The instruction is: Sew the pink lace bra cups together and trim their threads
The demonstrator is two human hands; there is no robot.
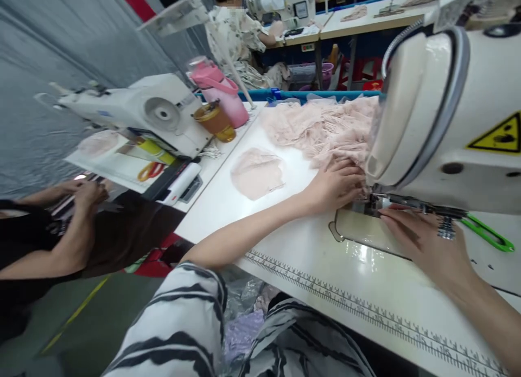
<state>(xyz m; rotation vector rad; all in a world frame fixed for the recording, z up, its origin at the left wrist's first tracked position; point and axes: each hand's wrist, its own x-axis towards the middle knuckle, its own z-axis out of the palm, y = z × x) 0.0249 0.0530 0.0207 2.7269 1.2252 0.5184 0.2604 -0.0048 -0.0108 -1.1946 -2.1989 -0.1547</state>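
Table (293, 241), white, seen from where I stand beside it. Sewing machine (431, 116), cream, yellow warning triangle on its head, over the table's right-hand part. Fabric pile (317, 127), pale pink, gathered, heaped from the far edge toward the machine's needle area. Ruler strip (325, 290), along the near edge. Right hand (427, 247), fingers extended, tips at the machine's needle area; whether they pinch anything, I cannot tell. Left hand (336, 187), palm down on the pile's near side, fingers slightly bent; grip hidden. Fabric piece (258, 173), pale pink, flat toward the left edge, near the pile. Thread snips (488, 233), green, right of the right hand.
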